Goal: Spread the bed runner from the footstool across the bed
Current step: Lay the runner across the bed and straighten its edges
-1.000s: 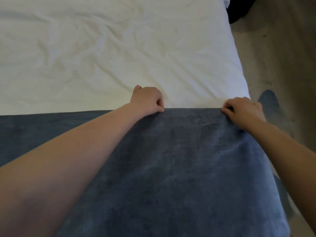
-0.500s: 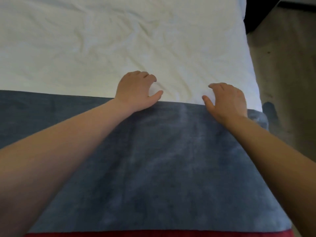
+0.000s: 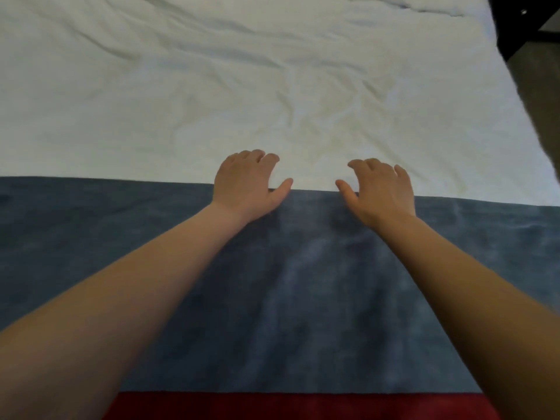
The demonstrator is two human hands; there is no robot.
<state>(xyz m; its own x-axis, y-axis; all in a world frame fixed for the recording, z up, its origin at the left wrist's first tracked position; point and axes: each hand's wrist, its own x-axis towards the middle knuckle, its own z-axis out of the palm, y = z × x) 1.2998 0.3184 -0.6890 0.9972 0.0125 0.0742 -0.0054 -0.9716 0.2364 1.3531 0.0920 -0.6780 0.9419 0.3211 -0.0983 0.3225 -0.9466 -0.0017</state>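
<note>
A blue-grey bed runner [image 3: 297, 298] lies flat across the near part of the bed, its far edge running left to right against the white sheet [image 3: 242, 101]. A dark red band [image 3: 288, 406] shows along the runner's near edge. My left hand [image 3: 247, 184] and my right hand [image 3: 378, 189] sit side by side at the runner's far edge, palms down, fingers loosely bent over the sheet, holding nothing. The footstool is out of view.
The wrinkled white sheet covers the rest of the bed. The bed's right edge [image 3: 527, 122] drops to a grey-brown floor [image 3: 542, 95]. A dark piece of furniture [image 3: 515, 22] stands at the top right corner.
Both hands let go of the runner's far edge, opened, and moved left along it, closer together. The view shifted left, and the red band came into sight.
</note>
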